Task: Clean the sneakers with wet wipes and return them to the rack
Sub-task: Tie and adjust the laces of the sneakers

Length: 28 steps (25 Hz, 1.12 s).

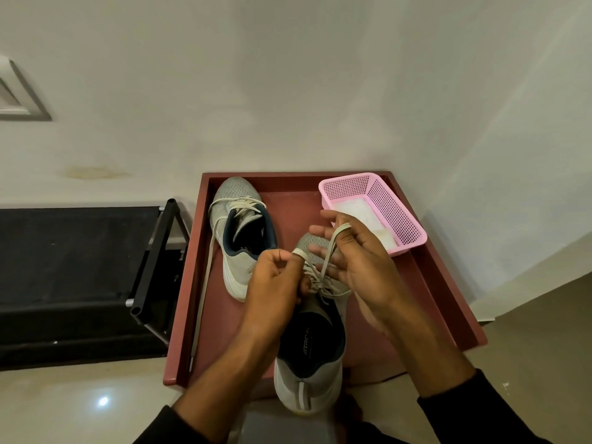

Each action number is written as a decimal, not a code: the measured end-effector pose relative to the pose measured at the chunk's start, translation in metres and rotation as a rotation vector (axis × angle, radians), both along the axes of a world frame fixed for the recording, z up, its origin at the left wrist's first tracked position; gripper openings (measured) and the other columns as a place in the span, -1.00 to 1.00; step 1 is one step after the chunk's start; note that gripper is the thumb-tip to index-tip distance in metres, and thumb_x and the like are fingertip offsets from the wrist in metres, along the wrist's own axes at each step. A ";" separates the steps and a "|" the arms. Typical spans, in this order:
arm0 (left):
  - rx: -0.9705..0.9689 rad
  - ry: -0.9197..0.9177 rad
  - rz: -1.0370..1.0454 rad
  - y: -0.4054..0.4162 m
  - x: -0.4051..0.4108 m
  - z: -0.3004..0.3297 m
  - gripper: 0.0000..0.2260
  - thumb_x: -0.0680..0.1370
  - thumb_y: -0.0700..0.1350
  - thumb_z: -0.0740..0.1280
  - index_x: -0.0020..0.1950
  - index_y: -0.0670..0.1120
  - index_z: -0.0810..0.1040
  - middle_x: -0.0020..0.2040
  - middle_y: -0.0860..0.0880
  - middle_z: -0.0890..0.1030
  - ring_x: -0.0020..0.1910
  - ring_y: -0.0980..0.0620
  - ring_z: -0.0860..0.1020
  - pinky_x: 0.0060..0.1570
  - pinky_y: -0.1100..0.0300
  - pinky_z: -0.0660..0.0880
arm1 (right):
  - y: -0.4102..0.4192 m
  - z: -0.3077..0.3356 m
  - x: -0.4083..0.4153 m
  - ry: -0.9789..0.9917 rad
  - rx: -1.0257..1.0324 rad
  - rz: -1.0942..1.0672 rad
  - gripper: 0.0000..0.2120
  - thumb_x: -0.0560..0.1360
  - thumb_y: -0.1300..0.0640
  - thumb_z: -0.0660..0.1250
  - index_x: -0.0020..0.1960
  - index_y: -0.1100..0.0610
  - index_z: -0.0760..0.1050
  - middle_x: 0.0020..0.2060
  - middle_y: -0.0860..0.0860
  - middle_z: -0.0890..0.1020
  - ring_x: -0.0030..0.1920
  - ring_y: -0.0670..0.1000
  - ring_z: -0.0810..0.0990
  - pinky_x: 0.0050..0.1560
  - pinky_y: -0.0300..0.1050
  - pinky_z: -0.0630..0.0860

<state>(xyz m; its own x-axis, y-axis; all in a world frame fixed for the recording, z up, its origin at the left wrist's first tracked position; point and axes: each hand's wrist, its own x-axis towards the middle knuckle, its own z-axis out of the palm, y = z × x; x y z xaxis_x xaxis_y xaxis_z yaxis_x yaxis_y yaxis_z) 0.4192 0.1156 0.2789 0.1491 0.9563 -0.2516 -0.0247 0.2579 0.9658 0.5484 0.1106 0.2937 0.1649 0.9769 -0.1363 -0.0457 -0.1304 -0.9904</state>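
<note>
Two grey sneakers with dark blue linings lie on a red-brown tray (445, 283). The near sneaker (310, 357) points away from me, its heel over the tray's front edge. My left hand (275, 280) pinches a loop of its pale lace (326, 251) above the tongue. My right hand (355, 261) has the other lace end draped over its spread fingers. The far sneaker (240, 232) sits at the tray's back left, untied, one long lace (205, 283) trailing along the left rim.
A pink perforated basket (384, 200) with white wipes (355, 209) inside stands at the tray's back right. A black shoe rack (150, 261) stands left of the tray. White walls close the back and right; pale glossy floor lies in front.
</note>
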 end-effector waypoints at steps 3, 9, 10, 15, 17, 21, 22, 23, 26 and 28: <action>0.010 -0.018 0.012 0.002 -0.002 0.004 -0.78 0.65 -0.02 0.22 -0.06 -0.16 0.42 -0.42 -0.02 0.44 -0.51 0.16 0.35 -0.52 0.36 0.32 | 0.000 -0.001 0.000 -0.143 0.064 -0.037 -0.82 0.64 -0.04 0.22 0.18 -0.12 0.54 0.06 0.00 0.64 0.06 -0.06 0.65 0.06 -0.04 0.62; -0.038 -0.066 0.053 0.004 -0.005 0.008 -0.73 0.64 -0.02 0.24 -0.21 -0.10 0.39 -0.48 0.04 0.38 -0.52 0.12 0.30 -0.55 0.34 0.28 | -0.007 0.008 0.003 -0.200 0.072 0.108 -0.56 0.55 -0.21 0.09 0.18 0.01 0.55 -0.19 0.14 0.72 -0.10 0.08 0.72 0.07 0.07 0.62; -0.034 -0.064 0.054 0.005 -0.005 0.007 -0.75 0.64 -0.03 0.24 -0.20 -0.10 0.41 -0.47 0.04 0.39 -0.51 0.13 0.31 -0.54 0.34 0.29 | -0.007 0.006 0.002 -0.198 0.060 0.127 -0.53 0.52 -0.25 0.06 0.20 -0.02 0.55 -0.14 0.14 0.72 -0.06 0.05 0.72 0.11 0.06 0.61; -0.022 -0.077 0.047 0.007 -0.007 0.007 -0.83 0.64 -0.09 0.21 -0.06 -0.17 0.46 -0.39 -0.02 0.49 -0.50 0.13 0.38 -0.55 0.35 0.32 | -0.006 0.003 0.005 -0.198 -0.004 0.206 -0.46 0.48 -0.42 0.00 0.25 -0.24 0.54 0.08 -0.07 0.70 0.16 -0.08 0.64 0.20 -0.04 0.53; -0.017 -0.105 0.049 0.007 -0.007 0.008 -0.85 0.63 -0.15 0.19 -0.10 -0.17 0.45 -0.40 -0.04 0.52 -0.51 0.10 0.37 -0.56 0.32 0.29 | -0.005 0.004 0.006 -0.233 0.024 0.143 -0.48 0.48 -0.40 0.02 0.19 -0.19 0.58 -0.01 -0.07 0.70 0.10 -0.04 0.66 0.17 -0.03 0.58; 0.009 -0.217 0.063 0.011 -0.007 0.011 -0.87 0.62 -0.26 0.17 0.13 -0.20 0.44 -0.14 -0.11 0.67 -0.49 0.06 0.41 -0.54 0.31 0.36 | -0.007 0.004 0.003 -0.218 0.014 0.211 -0.50 0.55 -0.29 0.01 0.26 -0.11 0.56 -0.09 0.05 0.73 0.04 0.01 0.70 0.23 0.12 0.55; 0.015 -0.195 0.047 0.011 -0.007 0.010 -0.83 0.63 -0.26 0.16 0.20 -0.14 0.45 -0.12 -0.11 0.66 -0.48 0.08 0.42 -0.53 0.32 0.39 | -0.006 0.004 0.002 -0.197 0.013 0.219 -0.54 0.58 -0.25 0.03 0.27 -0.10 0.55 -0.06 0.05 0.73 0.05 0.02 0.70 0.23 0.13 0.55; 0.022 -0.131 0.022 0.010 -0.007 0.008 -0.79 0.64 -0.23 0.18 0.25 -0.08 0.45 -0.14 -0.09 0.64 -0.47 0.10 0.44 -0.51 0.32 0.42 | -0.006 0.004 0.001 -0.154 0.006 0.205 -0.58 0.60 -0.20 0.05 0.28 -0.09 0.54 -0.03 0.06 0.73 0.05 0.03 0.70 0.21 0.12 0.57; 0.063 0.191 -0.023 0.008 -0.010 0.000 -0.70 0.64 0.05 0.22 0.34 -0.01 0.37 -0.22 0.03 0.63 -0.43 0.13 0.52 -0.40 0.22 0.48 | -0.003 0.004 0.001 -0.005 -0.052 0.111 -0.62 0.66 -0.13 0.05 0.24 -0.02 0.55 -0.04 0.07 0.74 0.00 0.07 0.72 0.08 0.05 0.62; 0.142 0.428 -0.016 0.005 -0.015 -0.002 -0.55 0.57 0.28 0.17 0.31 0.01 0.35 -0.22 0.08 0.65 -0.31 0.13 0.60 -0.26 0.12 0.55 | -0.002 0.005 0.001 -0.013 -0.097 -0.015 -0.66 0.68 -0.07 0.09 0.13 0.05 0.59 -0.06 0.08 0.74 -0.05 0.08 0.73 0.01 0.01 0.64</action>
